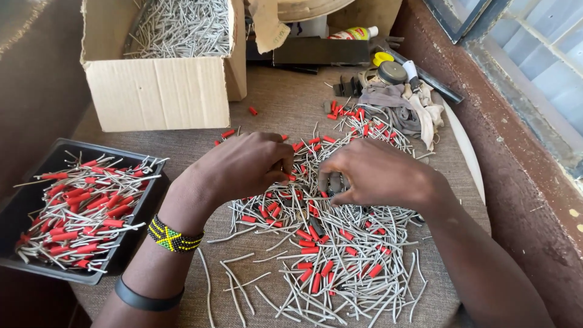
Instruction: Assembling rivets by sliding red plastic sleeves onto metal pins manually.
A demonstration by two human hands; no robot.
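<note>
My left hand [243,165] hovers over a heap of thin grey metal pins [340,255] mixed with short red sleeves [310,249] on the cloth-covered table; its fingertips pinch a small red sleeve. My right hand [376,173] is close beside it, fingers curled down into the same heap, apparently gripping a grey pin, though the fingers hide the contact. A beaded wristband [173,237] and a black band [146,299] sit on my left forearm.
A black tray [24,200] at the left holds pins fitted with red sleeves. A cardboard box [158,91] of bare grey pins stands at the back left. Rags [407,109], small tins and tools lie at the back right beside a window sill [522,152].
</note>
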